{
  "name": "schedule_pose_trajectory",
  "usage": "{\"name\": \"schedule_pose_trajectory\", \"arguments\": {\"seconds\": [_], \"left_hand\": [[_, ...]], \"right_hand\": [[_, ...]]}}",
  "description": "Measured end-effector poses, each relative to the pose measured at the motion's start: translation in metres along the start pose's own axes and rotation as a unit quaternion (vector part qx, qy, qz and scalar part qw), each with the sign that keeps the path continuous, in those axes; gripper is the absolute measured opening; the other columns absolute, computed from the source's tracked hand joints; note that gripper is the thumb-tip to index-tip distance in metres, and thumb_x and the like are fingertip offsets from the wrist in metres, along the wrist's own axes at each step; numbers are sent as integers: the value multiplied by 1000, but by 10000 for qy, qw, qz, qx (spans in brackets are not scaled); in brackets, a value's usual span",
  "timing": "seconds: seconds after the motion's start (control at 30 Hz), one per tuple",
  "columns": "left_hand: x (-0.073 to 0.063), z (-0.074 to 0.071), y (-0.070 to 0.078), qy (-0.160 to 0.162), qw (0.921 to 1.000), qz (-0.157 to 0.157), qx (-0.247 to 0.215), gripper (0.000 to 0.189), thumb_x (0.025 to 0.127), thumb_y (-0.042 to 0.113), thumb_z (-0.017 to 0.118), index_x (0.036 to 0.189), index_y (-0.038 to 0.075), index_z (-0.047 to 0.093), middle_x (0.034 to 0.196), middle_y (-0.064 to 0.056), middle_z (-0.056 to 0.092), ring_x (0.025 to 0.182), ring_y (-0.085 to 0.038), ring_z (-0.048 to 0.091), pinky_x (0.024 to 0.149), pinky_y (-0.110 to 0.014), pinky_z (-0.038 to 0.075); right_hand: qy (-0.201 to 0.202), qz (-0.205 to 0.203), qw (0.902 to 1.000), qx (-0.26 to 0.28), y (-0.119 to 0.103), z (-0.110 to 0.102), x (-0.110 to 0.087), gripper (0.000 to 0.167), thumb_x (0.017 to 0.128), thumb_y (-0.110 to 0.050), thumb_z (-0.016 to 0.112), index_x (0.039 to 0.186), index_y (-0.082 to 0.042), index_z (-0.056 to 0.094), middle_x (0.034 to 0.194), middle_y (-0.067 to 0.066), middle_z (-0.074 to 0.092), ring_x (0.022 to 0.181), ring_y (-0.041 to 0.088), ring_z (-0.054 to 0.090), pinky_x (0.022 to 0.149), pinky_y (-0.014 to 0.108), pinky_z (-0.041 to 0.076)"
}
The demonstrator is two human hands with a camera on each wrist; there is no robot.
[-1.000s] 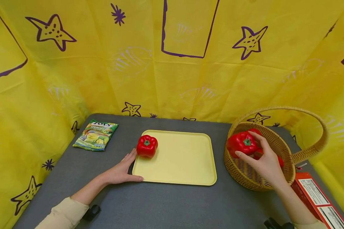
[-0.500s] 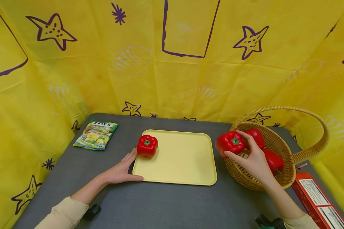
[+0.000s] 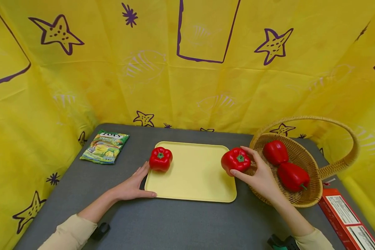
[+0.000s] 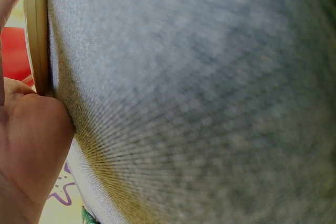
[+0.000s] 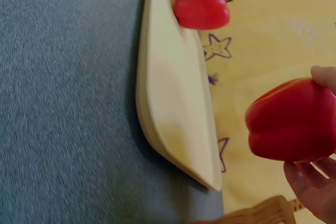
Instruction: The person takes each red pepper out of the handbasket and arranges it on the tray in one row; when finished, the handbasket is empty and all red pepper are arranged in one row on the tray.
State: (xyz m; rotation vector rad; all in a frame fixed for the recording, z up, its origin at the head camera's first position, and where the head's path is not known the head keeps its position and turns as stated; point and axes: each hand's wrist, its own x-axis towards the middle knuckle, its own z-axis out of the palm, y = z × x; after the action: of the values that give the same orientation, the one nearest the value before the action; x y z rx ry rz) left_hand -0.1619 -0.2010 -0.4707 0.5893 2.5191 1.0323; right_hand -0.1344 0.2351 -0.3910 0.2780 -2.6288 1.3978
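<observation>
A pale yellow tray (image 3: pixel 193 173) lies on the grey table, with one red bell pepper (image 3: pixel 160 159) standing at its left end. My left hand (image 3: pixel 132 185) rests spread against the tray's left edge, thumb at the near corner. Above the tray's right end, my right hand (image 3: pixel 258 175) holds another red bell pepper (image 3: pixel 232 160) between thumb and fingers. The right wrist view shows this held pepper (image 5: pixel 291 121) raised clear of the tray. Two more red bell peppers (image 3: pixel 275 152) (image 3: pixel 293 177) lie in the wicker basket (image 3: pixel 314 166) at the right.
The basket's tall handle (image 3: pixel 351 149) arches over its right side. A red box (image 3: pixel 343 211) with white labels lies at the right table edge. A green packet (image 3: pixel 105 147) lies at the back left. Yellow patterned cloth (image 3: pixel 187 83) hangs behind the table.
My right hand has carried the bell pepper leftward, out of the basket and over the tray's right end, uncovering the two peppers left inside. The left hand has stayed in place.
</observation>
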Motion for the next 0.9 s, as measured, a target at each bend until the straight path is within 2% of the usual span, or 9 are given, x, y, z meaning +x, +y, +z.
{"name": "schedule_pose_trajectory", "arguments": {"seconds": [0.13,0.4,0.6,0.77,0.9], "left_hand": [[0,0,0,-1,10000,21,-7,114,79,51,76,157,9,4,162,-17,-1,145,-45,-1,110,-67,9],[0,0,0,3,10000,6,-16,114,79,51,76,157,9,5,162,-17,-1,145,-46,0,110,-67,10],[-1,-1,1,-1,10000,-17,-38,113,79,50,76,157,9,5,162,-17,-1,145,-46,0,110,-67,10],[-1,-1,0,9,10000,28,-30,114,79,50,76,157,9,5,162,-17,-1,145,-44,-1,111,-66,9],[0,-1,-1,14,10000,72,-14,114,79,50,76,157,9,4,162,-17,0,146,-43,-1,112,-65,8]], "right_hand": [[-138,39,9998,105,1,9,2,80,78,-27,84,144,-17,41,132,9,55,106,24,61,84,26,53],[-250,-184,9994,170,4,25,3,80,75,-22,86,142,-12,44,129,11,57,106,25,62,84,26,53],[-377,-128,9989,248,4,35,3,81,76,-23,86,142,-10,43,131,12,57,108,26,61,85,36,54],[-421,-106,9986,309,5,43,4,79,74,-25,87,140,-13,45,130,11,57,106,25,62,85,42,54],[-435,-171,9986,257,9,50,6,78,74,-28,87,139,-15,46,130,10,58,106,24,61,83,41,54]]}}
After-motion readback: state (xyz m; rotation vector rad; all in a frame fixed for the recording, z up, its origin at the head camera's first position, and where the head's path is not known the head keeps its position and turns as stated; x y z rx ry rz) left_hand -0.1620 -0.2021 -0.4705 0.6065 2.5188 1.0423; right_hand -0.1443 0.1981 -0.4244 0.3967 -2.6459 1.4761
